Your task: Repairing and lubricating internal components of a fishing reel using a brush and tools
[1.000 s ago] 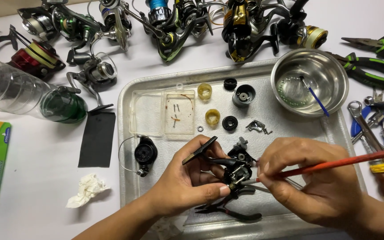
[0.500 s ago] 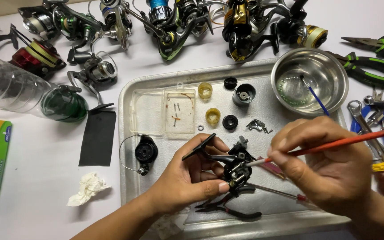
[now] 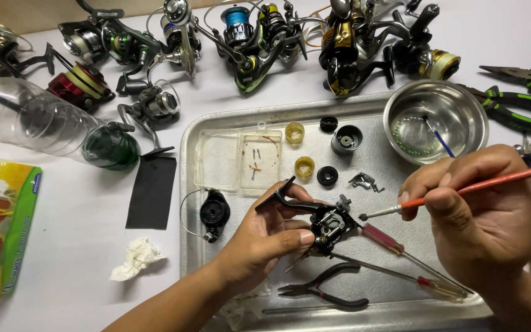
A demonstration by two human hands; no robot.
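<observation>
Black and opened, the fishing reel body [image 3: 328,222] sits over the metal tray [image 3: 228,126], near its middle, just above the small black pliers [image 3: 324,290] and two red-handled screwdrivers [image 3: 394,246]. The left hand [image 3: 264,240] has its fingers curled closed around the reel body, thumb pressed at its side, the reel foot projecting up and left. The right hand [image 3: 477,215] pinches a thin orange-handled brush [image 3: 462,189] between thumb and forefinger, the remaining fingers folded; the brush tip rests just beside the exposed mechanism.

For clean work at this step, hold the body steady with the open side facing up, and touch only the brush tip to the internal parts. Use short, light strokes. Keep the work above the tray so loosened parts fall near the yellow bushings [image 3: 304,166] and the clear plastic box [image 3: 241,161]. The steel bowl [image 3: 401,110] stands within reach at upper right.
</observation>
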